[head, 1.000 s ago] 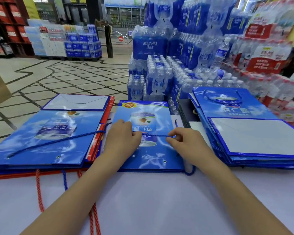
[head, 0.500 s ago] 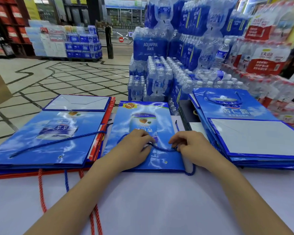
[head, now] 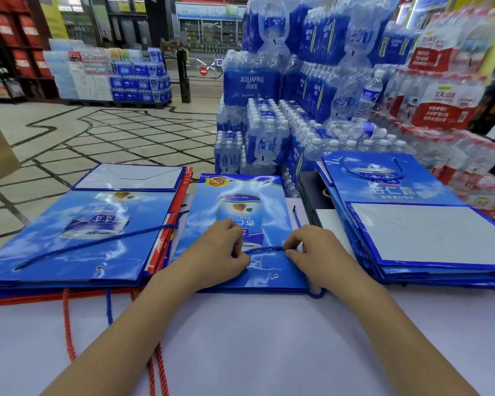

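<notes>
A flat blue paper gift bag lies in the middle of the white table, its printed can picture facing up. A blue cord handle runs across the bag's near end. My left hand pinches the cord's left part and my right hand pinches its right part, a short stretch of cord taut between them. A metal eyelet shows just below the cord. A loop of the same cord hangs past the bag's near right corner.
A stack of flat blue and red bags lies to the left, red cords hanging over the table. Another stack of blue bags lies to the right. Shrink-wrapped water bottle packs rise behind the table; tiled floor beyond.
Both hands slid toward me along the bag with the cord. The cord first slackened into a curve, and now runs short and taut between my fingers near the eyelet.
</notes>
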Demonstrator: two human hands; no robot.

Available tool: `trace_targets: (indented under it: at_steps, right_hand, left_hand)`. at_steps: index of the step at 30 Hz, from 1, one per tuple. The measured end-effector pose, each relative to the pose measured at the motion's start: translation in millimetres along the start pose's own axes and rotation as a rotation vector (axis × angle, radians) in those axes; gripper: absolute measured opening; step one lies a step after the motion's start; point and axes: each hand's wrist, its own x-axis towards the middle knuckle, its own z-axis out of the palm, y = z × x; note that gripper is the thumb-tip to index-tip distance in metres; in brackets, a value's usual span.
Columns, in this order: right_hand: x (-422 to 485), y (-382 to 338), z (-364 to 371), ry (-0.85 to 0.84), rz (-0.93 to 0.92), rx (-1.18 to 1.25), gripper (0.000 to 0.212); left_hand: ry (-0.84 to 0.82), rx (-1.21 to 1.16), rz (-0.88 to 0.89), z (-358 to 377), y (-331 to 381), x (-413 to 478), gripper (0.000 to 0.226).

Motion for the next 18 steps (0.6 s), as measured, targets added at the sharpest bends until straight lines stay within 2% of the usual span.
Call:
trace_targets:
  at_steps: [4,7,9,14,18]
  right_hand:
    - [2.1,1.7,3.9,0.019,0.000,0.002,0.006]
    - [2.4,1.5,7.0,0.028,-0.003,0.029,0.021]
    - [2.8,1.0,8.9,0.015,-0.024,-0.051,0.026]
    - [3.1,1.0,9.1,0.026,-0.058,-0.088,0.016]
    - [2.2,1.2,9.7,0.037,-0.075,-0.092,0.016]
  left_hand:
    - [-0.028,0.012,-0.004,-1.7,-1.4,-0.3,0.019]
    - [-0.046,0.010,-0.015,-2.3,-1.9,-0.4,0.019]
    - [-0.057,0.008,-0.025,-3.2,-0.9,-1.0,0.019]
    - [-0.084,0.006,-0.039,-5.1,-0.8,-1.5,0.020]
    - [-0.088,0.021,-0.036,-6.1,-1.5,-2.3,0.019]
